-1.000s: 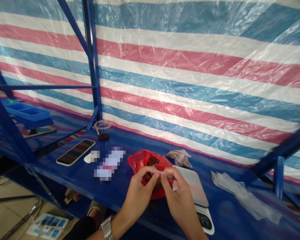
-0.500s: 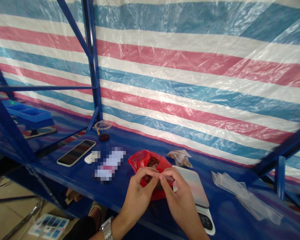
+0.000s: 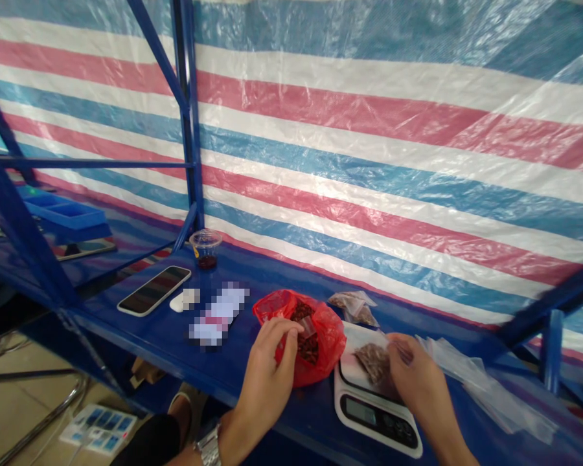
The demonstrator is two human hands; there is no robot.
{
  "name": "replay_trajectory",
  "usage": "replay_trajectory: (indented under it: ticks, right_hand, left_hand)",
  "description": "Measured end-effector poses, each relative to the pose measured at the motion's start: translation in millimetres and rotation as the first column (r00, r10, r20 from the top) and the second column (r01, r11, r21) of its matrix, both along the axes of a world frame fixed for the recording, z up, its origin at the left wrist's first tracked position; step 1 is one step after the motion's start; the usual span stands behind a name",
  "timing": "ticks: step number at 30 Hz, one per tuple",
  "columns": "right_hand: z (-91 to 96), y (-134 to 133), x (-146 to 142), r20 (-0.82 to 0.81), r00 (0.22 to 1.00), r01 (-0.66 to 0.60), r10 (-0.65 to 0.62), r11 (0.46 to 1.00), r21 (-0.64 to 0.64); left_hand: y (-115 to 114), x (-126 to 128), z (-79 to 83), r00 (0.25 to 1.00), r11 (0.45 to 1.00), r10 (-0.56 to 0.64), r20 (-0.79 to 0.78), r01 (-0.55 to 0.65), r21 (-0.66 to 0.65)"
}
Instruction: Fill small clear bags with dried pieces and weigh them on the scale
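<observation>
Right hand pinches a clear plastic pouch over the white rectangular scale; left hand, grip unclear, is at the red plastic bag; open room lies behind, toward the blue worktop's back edge.

Single view, head-worn: looks forward and down from above and behind left hand and right hand. Both at close range, lower part of frame. Table runs slantwise beneath them. Striped sheet, beyond the hands, fills upper half. Floor visible well left of left hand.
</observation>
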State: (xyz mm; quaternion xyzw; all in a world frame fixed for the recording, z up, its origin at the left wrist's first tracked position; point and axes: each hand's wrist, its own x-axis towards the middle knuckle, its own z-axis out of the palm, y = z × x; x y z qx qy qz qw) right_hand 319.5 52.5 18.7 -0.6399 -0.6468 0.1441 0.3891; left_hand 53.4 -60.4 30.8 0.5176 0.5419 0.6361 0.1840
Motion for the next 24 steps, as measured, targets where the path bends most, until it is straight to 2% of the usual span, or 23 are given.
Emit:
replay_trajectory:
  ticks: [2, 4, 8, 15, 24]
  right_hand:
    - [-11.0, 3, 3, 0.113, 0.994, -0.015, 0.003, 0.995, 0.1]
    - [-14.1, 3, 1, 0.183, 0.983, -0.01, -0.028, 0.979, 0.204]
    - [-1.9, -2, -9, 0.193, 0.98, -0.018, -0.041, 0.957, 0.29]
    - [18.3, -9, -16, 0.027, 0.995, 0.085, -0.096, 0.959, 0.269]
    - [15.4, -4, 1, 0.005, 0.99, 0.135, -0.139, 0.971, 0.2]
  left_hand:
    - [0, 2, 1.4, 1.0, 1.0, -0.012, -0.008, 0.012, 0.004]
    - [0, 4, 2.8, 1.0, 1.0, -0.022, -0.019, 0.022, 0.003]
    - [1, 7, 2.7, 0.999, 0.999, -0.033, -0.037, 0.033, 0.002]
    - [2, 5, -4.3, 0.997, 0.999, -0.034, -0.071, 0.034, -0.001]
    - [1, -2, -6.4, 0.995, 1.0, -0.007, -0.103, 0.01, 0.025]
